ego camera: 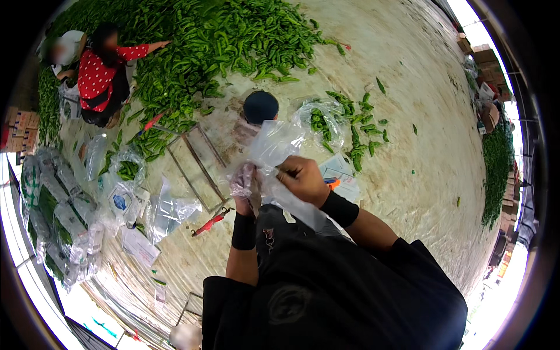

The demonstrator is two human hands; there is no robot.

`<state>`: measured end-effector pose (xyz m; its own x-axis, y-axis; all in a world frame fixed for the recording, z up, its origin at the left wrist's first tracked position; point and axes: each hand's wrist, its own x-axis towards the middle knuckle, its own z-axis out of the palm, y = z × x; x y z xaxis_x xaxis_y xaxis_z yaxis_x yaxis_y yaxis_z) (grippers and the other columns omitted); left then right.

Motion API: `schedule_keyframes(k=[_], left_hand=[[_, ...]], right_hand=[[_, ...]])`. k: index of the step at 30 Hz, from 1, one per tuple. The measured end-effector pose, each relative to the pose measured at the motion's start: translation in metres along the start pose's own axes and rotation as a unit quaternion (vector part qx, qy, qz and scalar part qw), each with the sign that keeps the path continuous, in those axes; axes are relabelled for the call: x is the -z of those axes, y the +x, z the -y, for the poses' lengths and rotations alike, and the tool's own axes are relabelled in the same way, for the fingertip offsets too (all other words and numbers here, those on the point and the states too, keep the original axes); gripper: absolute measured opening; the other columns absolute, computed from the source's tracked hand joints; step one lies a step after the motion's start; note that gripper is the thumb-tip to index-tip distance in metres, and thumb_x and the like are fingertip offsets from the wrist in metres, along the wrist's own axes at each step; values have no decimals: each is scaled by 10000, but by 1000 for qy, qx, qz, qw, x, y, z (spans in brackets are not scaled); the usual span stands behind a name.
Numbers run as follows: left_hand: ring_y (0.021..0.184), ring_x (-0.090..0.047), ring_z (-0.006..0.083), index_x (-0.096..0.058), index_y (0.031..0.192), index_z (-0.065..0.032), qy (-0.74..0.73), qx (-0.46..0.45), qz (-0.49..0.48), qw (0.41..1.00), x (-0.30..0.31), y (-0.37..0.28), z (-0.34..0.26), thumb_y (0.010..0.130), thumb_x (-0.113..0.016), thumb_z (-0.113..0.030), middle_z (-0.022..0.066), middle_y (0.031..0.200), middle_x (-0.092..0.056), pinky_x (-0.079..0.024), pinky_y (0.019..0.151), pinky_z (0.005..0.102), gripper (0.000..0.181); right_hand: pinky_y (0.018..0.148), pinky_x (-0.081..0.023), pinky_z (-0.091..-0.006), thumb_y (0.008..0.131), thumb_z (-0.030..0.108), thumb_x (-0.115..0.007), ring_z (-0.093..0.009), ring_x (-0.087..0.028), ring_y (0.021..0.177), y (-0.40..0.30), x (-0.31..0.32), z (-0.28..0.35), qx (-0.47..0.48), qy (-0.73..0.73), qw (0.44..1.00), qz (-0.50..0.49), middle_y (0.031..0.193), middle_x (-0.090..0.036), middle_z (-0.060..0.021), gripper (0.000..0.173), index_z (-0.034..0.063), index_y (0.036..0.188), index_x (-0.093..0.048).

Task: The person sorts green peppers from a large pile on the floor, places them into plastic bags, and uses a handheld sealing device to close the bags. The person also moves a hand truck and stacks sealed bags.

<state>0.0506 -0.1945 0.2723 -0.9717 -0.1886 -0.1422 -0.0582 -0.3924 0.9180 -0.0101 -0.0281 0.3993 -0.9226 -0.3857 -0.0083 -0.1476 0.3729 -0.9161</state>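
Clear plastic film or bag (278, 142) stretches between my two hands, with a strip hanging down over my lap. My left hand (243, 183), wrapped in thin clear plastic, is at the bag's left side; its fingers are blurred and partly covered. My right hand (302, 178) is closed on the plastic, fingers curled. Just beyond the hands stands a round dark stool or lid (261, 107). To its right, an open clear bag holds green peppers (320, 124), and loose green peppers (358, 144) lie beside it. An orange-handled tool (333, 182) rests on a printed sheet (348, 168) by my right wrist.
A large heap of green peppers (245, 35) spreads ahead. Two people crouch at its left, one in a red dotted top (94, 78). A metal frame (197, 159) lies left of my hands. Packed bags of peppers (59, 210) are stacked farther left; cardboard boxes (490, 65) stand far right.
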Motion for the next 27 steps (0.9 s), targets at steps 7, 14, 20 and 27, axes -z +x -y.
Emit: schedule_keyframes(k=[7,14,20,27], left_hand=[[984,-597,143,-554,1163,0,-107,59,-49,991,-32,-17,-15,905,-645,-266,62,1127,-608,-487,851,274,381],[849,-553,142,-589,999,-22,-111,-24,-13,993,-46,4,-30,920,-580,-305,67,911,-594,-447,759,277,294],[874,-576,135,-561,1088,-26,-29,76,-20,997,-49,-24,-6,912,-562,-444,49,940,-594,-468,761,286,454],[663,-501,101,-583,809,-23,173,23,-101,979,-86,-11,-44,912,-603,-319,-1,743,-573,-427,587,286,313]], right_hand=[[589,-453,-274,781,72,-693,-120,-573,674,-15,3,-16,-89,116,989,-37,714,-600,-76,111,-13,780,-621],[532,-453,-411,780,141,-693,-347,-575,587,-36,-2,31,114,-41,992,35,707,-583,-141,156,25,779,-589],[550,-452,-410,837,117,-623,-365,-580,645,-36,13,-5,25,-81,996,-5,696,-573,-162,103,30,801,-582],[552,-454,-394,821,78,-600,-345,-586,634,-65,5,-8,53,-73,996,-20,710,-587,-164,74,20,860,-624]])
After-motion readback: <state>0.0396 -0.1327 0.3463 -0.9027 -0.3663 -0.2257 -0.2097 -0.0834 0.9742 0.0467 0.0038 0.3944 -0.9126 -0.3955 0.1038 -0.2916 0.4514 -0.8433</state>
